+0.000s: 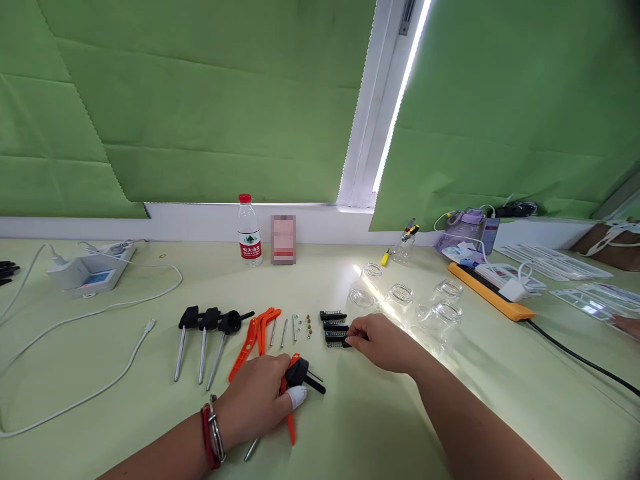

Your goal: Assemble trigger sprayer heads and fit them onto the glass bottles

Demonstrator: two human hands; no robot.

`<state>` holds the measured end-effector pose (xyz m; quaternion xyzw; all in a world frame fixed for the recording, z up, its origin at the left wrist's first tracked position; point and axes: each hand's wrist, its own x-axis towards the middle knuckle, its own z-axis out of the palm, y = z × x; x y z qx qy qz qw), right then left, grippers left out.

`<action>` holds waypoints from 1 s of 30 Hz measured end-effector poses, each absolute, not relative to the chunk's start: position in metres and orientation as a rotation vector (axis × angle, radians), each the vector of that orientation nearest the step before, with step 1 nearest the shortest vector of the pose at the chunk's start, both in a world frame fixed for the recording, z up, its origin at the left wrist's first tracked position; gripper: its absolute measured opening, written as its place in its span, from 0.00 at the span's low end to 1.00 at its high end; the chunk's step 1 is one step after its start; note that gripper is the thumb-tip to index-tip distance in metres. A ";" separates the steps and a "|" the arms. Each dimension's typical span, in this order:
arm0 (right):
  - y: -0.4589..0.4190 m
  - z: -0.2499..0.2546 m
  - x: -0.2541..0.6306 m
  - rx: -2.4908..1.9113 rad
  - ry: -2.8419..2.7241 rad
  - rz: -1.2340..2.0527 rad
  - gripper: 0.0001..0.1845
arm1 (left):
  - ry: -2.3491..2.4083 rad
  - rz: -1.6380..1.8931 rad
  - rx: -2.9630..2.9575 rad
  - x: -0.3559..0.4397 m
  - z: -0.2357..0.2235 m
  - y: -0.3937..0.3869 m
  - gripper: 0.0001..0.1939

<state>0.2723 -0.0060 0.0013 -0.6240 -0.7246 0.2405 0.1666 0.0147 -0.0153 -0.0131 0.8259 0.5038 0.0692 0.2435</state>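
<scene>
My left hand [263, 393], one fingertip wrapped in white, is closed round a black plastic head [297, 373] with an orange lever [291, 427] and a metal tube [253, 449]. My right hand [377, 341] pinches the end of a black rod with a spring [336, 339], the nearest in a small row of such parts. Left of that row lie small brass-coloured pieces [309, 325], small springs [300, 325] and metal pins [284, 333]. Two loose orange levers [245, 349] rest beside three black heads with metal tubes [204, 340].
Several clear glass jars [400, 297] stand right of centre. Behind them, a small jar holds tools [403, 249]. A red-capped water bottle [249, 233] is by the wall. White cables [107, 308] and a power strip [100, 273] lie left; an orange power strip [490, 291] lies right. Another person's hand [627, 325] shows far right.
</scene>
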 end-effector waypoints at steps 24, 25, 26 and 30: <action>-0.015 -0.011 0.230 -1.664 -2.529 0.175 0.11 | 1.380 0.168 2.265 0.014 -0.013 -0.013 0.13; -0.014 -0.012 0.231 -1.668 -2.532 0.168 0.10 | 1.380 0.167 2.264 0.014 -0.013 -0.013 0.13; -0.013 -0.013 0.231 -1.680 -2.526 0.164 0.10 | 1.379 0.167 2.266 0.014 -0.013 -0.013 0.13; -0.008 -0.017 0.236 -1.759 -2.468 0.148 0.08 | 1.380 0.163 2.283 0.014 -0.013 -0.014 0.13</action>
